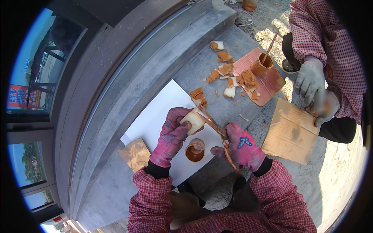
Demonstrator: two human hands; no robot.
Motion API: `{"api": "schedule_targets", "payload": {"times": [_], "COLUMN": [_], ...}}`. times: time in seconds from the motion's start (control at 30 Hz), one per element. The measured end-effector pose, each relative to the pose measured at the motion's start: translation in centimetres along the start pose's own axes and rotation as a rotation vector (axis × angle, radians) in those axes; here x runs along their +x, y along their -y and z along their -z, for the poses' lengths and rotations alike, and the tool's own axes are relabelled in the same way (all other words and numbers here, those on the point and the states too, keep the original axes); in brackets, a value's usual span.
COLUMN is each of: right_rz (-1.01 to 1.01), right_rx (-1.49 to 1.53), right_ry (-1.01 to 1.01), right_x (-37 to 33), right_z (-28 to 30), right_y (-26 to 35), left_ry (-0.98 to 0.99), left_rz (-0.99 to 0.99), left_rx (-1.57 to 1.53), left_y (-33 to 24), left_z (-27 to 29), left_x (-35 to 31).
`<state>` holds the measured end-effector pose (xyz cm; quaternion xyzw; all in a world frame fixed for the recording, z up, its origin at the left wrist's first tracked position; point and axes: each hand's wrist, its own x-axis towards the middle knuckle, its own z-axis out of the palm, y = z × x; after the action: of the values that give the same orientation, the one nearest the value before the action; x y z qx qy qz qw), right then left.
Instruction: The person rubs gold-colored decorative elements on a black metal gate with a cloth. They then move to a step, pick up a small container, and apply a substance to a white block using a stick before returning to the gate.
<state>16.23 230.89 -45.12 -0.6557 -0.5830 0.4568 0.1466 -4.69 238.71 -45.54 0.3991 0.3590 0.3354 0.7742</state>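
My left hand (171, 132), in a pink glove, grips a white, block-like piece (193, 122) with the thumb across its face. My right hand (241, 145), gloved in pink with a blue butterfly, is closed on the handles of scissors (213, 122) coated in brown. Their blades point up and left, against or very near the right edge of the white piece; contact is hard to make out. Below the blades stands a round container (195, 150) with brown-smeared walls, on a white board (155, 112). A brown-coated chunk (197, 95) lies just beyond my left hand.
Several white and orange-brown chunks (229, 91) lie on the grey step. A brown cup (262, 64) with a stick stands on reddish cardboard (248, 58). Plain cardboard pieces (291, 132) lie right and left. At right, another person's grey-gloved hands (311, 80) are close by.
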Motion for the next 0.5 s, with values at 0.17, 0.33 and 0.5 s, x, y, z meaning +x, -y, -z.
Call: {"api": "schedule_targets", "payload": {"times": [0.17,0.33,0.5], "right_rz": [-0.04,-0.045,-0.098], "right_rx": [-0.015,-0.035,0.044], "right_ry": [0.086,0.045,0.089], "right_x": [0.0,-0.1,-0.3], "right_z": [0.3,-0.1,0.0], "right_y": [0.5,0.5,1.4], "left_ry": [0.017,0.012,0.025], "left_rz": [-0.041,-0.033,-0.047], "left_rx": [0.107,0.143,0.049], "left_y": [0.2,0.4,0.6], "left_z": [0.3,0.5,0.2], "left_x": [0.0,0.0,0.2]}}
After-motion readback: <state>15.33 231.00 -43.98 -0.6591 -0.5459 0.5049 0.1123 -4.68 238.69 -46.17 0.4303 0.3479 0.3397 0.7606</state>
